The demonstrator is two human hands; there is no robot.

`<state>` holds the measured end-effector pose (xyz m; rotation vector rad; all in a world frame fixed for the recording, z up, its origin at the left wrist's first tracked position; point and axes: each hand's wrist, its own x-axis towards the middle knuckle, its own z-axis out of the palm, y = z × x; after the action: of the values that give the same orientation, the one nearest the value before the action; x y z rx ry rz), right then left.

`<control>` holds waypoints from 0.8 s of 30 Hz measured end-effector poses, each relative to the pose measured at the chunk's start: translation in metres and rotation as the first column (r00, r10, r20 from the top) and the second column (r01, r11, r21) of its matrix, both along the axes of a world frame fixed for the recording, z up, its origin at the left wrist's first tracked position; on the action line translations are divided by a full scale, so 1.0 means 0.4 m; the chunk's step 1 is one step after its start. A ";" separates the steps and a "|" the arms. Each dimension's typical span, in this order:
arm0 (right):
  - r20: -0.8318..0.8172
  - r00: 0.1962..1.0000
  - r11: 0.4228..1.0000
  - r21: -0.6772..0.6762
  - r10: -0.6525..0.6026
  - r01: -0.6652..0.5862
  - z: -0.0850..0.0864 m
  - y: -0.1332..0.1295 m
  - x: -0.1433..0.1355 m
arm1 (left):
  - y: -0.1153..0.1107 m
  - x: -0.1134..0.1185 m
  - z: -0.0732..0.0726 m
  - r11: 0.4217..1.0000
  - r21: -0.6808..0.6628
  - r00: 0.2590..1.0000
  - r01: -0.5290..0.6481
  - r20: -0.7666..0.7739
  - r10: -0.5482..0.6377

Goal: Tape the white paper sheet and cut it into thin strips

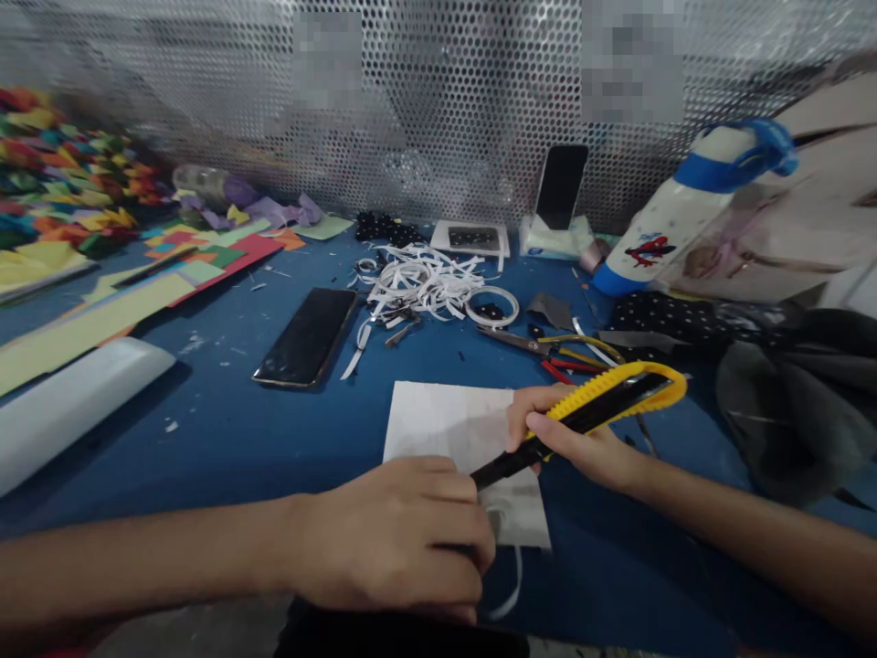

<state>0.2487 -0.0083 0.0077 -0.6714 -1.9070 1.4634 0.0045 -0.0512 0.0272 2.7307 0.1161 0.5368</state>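
Observation:
My right hand (575, 439) is wrapped round a yellow and black utility knife (627, 393), which slants down to the left with its black front end beside my left fingers. The blade tip is hidden. Under both hands lies a piece of white paper (438, 411) on the blue tabletop. My left hand (404, 544) rests with curled fingers over the paper's near left part; its fingertips are mostly hidden. From the paper's near edge a thin white strip (511, 589) hangs out in a curve.
Behind the paper lie a phone (308, 336), a tangle of white strips (417, 279), a white ring (493, 306) and scissors (527, 343). Coloured paper sheets (137, 302) and a pale long object (82, 402) are at left. On the right are a bottle (661, 219) and dark fabric (767, 420).

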 end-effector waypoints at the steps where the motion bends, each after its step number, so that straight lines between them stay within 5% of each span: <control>1: -0.011 1.000 1.000 -0.011 0.003 -0.003 -0.001 0.000 0.000 | 0.011 -0.005 0.015 0.996 -0.092 1.000 0.003 0.007 -0.003; 4: -0.036 0.999 0.999 -0.053 0.007 -0.009 -0.003 -0.001 -0.001 | 0.078 -0.022 0.060 0.955 -0.257 0.976 -0.148 0.118 0.183; 7: -0.046 0.999 0.999 -0.048 0.001 -0.003 -0.001 -0.003 -0.003 | 0.189 -0.042 0.088 0.886 -0.144 0.871 -0.441 0.167 0.461; 10: -0.043 0.999 1.000 -0.029 -0.012 0.011 0.003 -0.005 -0.006 | 0.294 -0.056 0.098 0.808 -0.106 0.782 -0.580 0.206 0.588; 19: -0.049 0.999 0.999 -0.030 -0.022 0.020 0.006 -0.012 -0.006 | 0.445 -0.060 0.053 0.660 0.093 0.666 -0.745 0.153 0.730; 24: -0.047 0.999 0.999 -0.041 -0.022 0.020 0.007 -0.008 -0.006 | 0.493 -0.064 0.013 0.668 0.099 0.676 -0.737 0.117 0.728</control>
<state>0.2464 -0.0117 0.0107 -0.6673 -1.8335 1.4960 -0.0212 0.1459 0.0323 2.6986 1.2578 0.8670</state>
